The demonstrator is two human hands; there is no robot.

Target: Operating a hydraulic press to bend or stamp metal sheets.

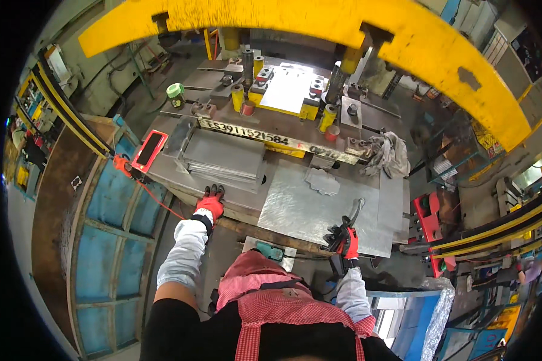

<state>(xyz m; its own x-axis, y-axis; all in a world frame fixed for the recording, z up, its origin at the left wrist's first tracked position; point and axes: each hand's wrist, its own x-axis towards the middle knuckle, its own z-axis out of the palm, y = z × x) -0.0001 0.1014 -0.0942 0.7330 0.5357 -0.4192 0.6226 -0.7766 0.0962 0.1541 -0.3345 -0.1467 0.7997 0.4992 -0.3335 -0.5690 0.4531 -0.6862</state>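
My left hand, in a red glove with dark fingertips, rests on the bench's near edge with its fingers stretched out. Just beyond it lies a stack of flat grey metal sheets. My right hand, in a red and black glove, is closed around a tool with a curved grey end; its exact kind is unclear. Under that tool spreads a shiny metal plate. On the plate sits a smaller notched metal piece, ahead and left of the tool.
A press die with a bright sheet stands at the back, below a yellow arched beam. A red-framed device lies at the bench's left corner. Grey rags hang at the right. A blue panelled frame stands left.
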